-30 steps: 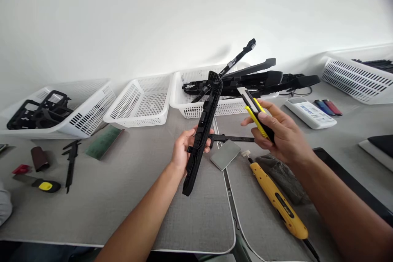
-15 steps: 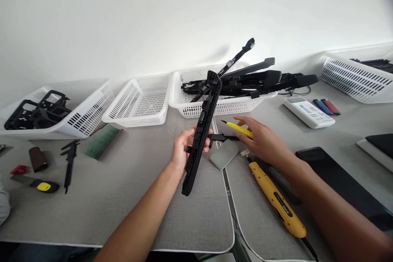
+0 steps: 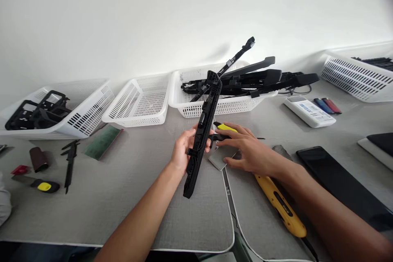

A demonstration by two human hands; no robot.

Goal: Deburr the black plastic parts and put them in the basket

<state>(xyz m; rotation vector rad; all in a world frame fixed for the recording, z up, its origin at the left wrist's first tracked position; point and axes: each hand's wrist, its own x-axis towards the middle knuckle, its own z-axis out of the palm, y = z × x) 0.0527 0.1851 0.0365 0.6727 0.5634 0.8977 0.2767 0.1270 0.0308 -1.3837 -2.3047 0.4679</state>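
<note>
My left hand point(image 3: 181, 151) is closed round the middle of a long black plastic part point(image 3: 206, 116), held tilted above the table with its top end toward the baskets. My right hand point(image 3: 250, 151) lies low on the table with its fingers stretched out over a small grey block point(image 3: 218, 160) and a black caliper beneath them. A yellow utility knife point(image 3: 225, 127) rests on the table just past those fingertips, not gripped.
A yellow pen-shaped tool point(image 3: 279, 204) lies under my right forearm. At the back stand white baskets: one with long black parts point(image 3: 190, 108), one empty point(image 3: 141, 102), one with black frames point(image 3: 89, 110). A black tablet point(image 3: 337, 180) lies at the right, small tools at the left.
My right hand lowered the yellow knife from in front of me, set it on the table and moved left onto the grey block. My left hand kept the black part nearly still.
</note>
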